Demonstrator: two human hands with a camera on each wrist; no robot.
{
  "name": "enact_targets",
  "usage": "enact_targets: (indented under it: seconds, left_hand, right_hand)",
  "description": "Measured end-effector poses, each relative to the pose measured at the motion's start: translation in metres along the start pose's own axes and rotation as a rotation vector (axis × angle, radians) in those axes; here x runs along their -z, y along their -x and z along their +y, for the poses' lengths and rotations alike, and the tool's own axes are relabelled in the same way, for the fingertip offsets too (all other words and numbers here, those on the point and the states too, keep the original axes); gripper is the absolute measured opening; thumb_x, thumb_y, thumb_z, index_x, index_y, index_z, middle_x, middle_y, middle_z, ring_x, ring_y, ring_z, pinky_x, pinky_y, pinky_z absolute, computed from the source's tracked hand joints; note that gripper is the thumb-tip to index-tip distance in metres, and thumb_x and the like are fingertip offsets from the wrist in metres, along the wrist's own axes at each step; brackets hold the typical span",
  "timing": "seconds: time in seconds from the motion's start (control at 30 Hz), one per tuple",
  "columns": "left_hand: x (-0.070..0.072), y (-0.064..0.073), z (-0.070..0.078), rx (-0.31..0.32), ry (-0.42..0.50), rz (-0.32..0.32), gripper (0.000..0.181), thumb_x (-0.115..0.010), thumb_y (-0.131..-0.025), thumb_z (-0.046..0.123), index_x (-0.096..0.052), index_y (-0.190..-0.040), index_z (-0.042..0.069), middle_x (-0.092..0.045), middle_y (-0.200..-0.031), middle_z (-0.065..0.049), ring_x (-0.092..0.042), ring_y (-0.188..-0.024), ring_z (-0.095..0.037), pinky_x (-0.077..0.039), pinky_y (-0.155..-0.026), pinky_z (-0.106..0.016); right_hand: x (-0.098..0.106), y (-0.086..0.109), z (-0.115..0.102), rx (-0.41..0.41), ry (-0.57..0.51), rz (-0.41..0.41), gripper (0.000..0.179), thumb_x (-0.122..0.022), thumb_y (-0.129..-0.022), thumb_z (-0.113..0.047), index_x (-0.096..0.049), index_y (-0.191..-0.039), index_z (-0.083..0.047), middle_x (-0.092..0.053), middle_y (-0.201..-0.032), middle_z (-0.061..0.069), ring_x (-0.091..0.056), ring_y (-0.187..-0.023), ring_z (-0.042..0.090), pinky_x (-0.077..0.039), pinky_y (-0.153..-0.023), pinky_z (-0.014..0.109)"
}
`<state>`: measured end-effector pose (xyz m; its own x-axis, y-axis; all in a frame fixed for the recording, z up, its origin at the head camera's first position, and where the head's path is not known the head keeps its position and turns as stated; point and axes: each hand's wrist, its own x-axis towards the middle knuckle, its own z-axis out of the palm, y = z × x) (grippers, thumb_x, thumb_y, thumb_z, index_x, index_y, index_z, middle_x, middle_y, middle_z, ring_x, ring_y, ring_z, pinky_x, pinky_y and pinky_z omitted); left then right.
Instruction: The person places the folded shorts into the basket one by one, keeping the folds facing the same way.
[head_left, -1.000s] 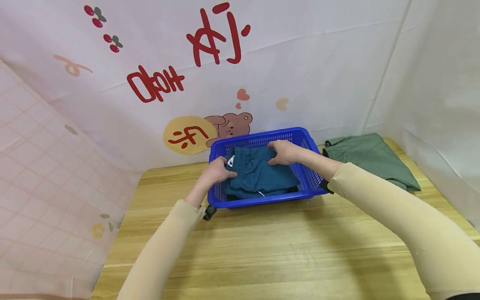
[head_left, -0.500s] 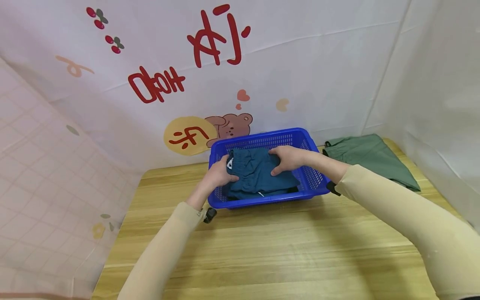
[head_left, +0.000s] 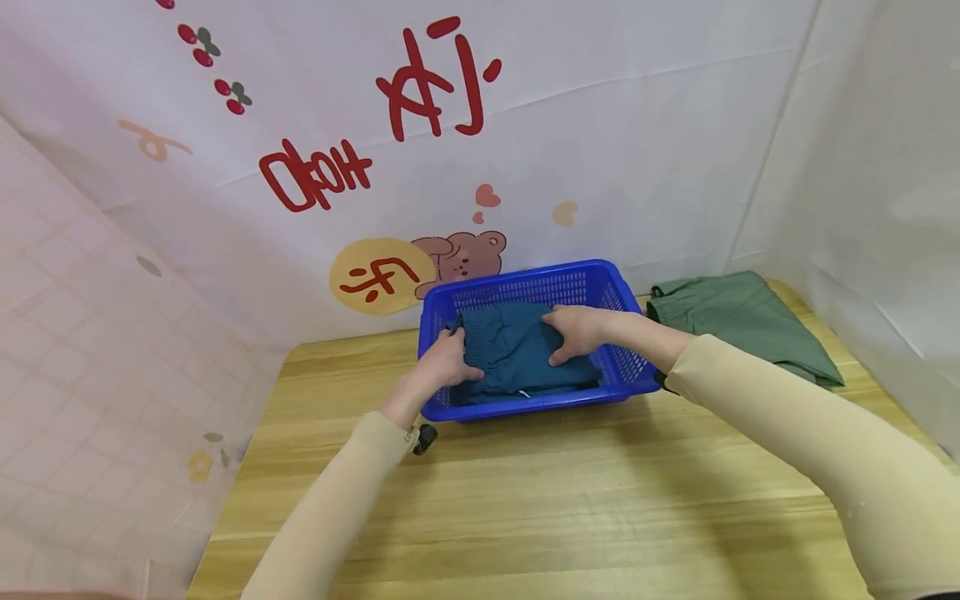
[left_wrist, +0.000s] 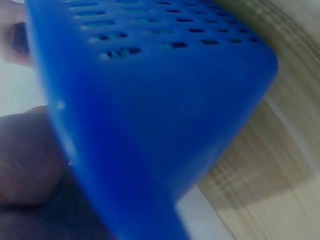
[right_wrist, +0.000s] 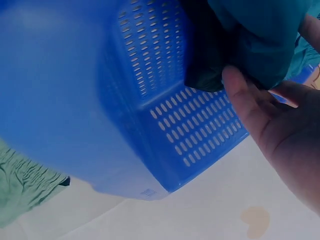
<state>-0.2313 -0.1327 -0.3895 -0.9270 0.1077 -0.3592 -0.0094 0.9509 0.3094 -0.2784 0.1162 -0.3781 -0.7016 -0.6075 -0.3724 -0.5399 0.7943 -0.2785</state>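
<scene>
Folded teal pants (head_left: pixel 517 348) with a gathered elastic waistband lie in a blue plastic basket (head_left: pixel 540 402); a white drawstring tip shows at the near edge. At the waistband end, my left hand (head_left: pixel 444 360) grips the fabric, thumb on top and fingers over the left edge. My right hand (head_left: pixel 581 329) holds the far right part, thumb apart from the fingers. In the right wrist view, the fingers of the right hand (right_wrist: pixel 280 120) go under the teal pants (right_wrist: pixel 260 40). The basket wall (left_wrist: pixel 165 100) hides most of the left hand in the left wrist view.
Folded green pants (head_left: pixel 750 321) lie on the wooden table (head_left: pixel 525 500) to the right of the basket. A white printed sheet (head_left: pixel 637 150) hangs close behind the basket, and others flank the table.
The teal pants have settled lower in the basket, and the white label at the waistband is now out of sight. Both hands moved down slightly with them; the right also shifted a little rightward.
</scene>
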Motion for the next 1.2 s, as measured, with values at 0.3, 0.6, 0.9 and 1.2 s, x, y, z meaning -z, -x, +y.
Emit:
enact_targets:
  seconds: [0.3, 0.6, 0.9, 1.2]
  left_hand:
    - [-0.008, -0.003, 0.0, -0.011, -0.056, -0.053, 0.097, -0.073, -0.1, 0.034, -0.015, -0.164, -0.01, -0.029, -0.17, -0.031, -0.03, -0.161, -0.038, -0.033, -0.131, -0.046]
    - [-0.013, -0.003, 0.002, 0.001, -0.06, -0.035, 0.099, -0.074, -0.099, 0.035, -0.014, -0.164, -0.01, -0.031, -0.169, -0.03, -0.035, -0.159, -0.038, -0.036, -0.13, -0.045]
    - [-0.016, 0.009, 0.005, 0.03, 0.034, 0.083, 0.103, -0.076, -0.098, 0.03, -0.009, -0.166, -0.008, -0.025, -0.171, -0.032, -0.044, -0.153, -0.045, -0.044, -0.124, -0.049]
    - [-0.022, 0.027, 0.009, -0.082, 0.064, 0.314, 0.086, -0.069, -0.102, 0.039, -0.026, -0.165, -0.001, -0.025, -0.172, -0.029, -0.03, -0.159, -0.048, -0.042, -0.122, -0.059]
  right_hand:
    - [-0.01, -0.002, -0.002, 0.023, 0.182, -0.075, 0.076, -0.067, -0.103, -0.035, -0.04, -0.155, 0.012, -0.048, -0.156, 0.032, -0.055, -0.142, 0.042, -0.047, -0.12, 0.052]
    - [-0.016, -0.003, -0.001, -0.007, 0.206, -0.113, 0.078, -0.063, -0.105, -0.036, -0.033, -0.159, 0.012, -0.036, -0.165, 0.033, -0.047, -0.15, 0.043, -0.042, -0.124, 0.052]
    - [-0.016, 0.004, -0.003, -0.063, 0.238, -0.053, 0.082, -0.061, -0.105, -0.044, -0.029, -0.163, 0.005, -0.037, -0.165, 0.031, -0.045, -0.151, 0.047, -0.043, -0.123, 0.056]
    - [-0.02, 0.03, 0.011, -0.037, 0.167, 0.171, 0.076, -0.057, -0.107, -0.046, -0.035, -0.162, 0.002, -0.039, -0.165, 0.032, -0.04, -0.152, 0.053, -0.038, -0.123, 0.064]
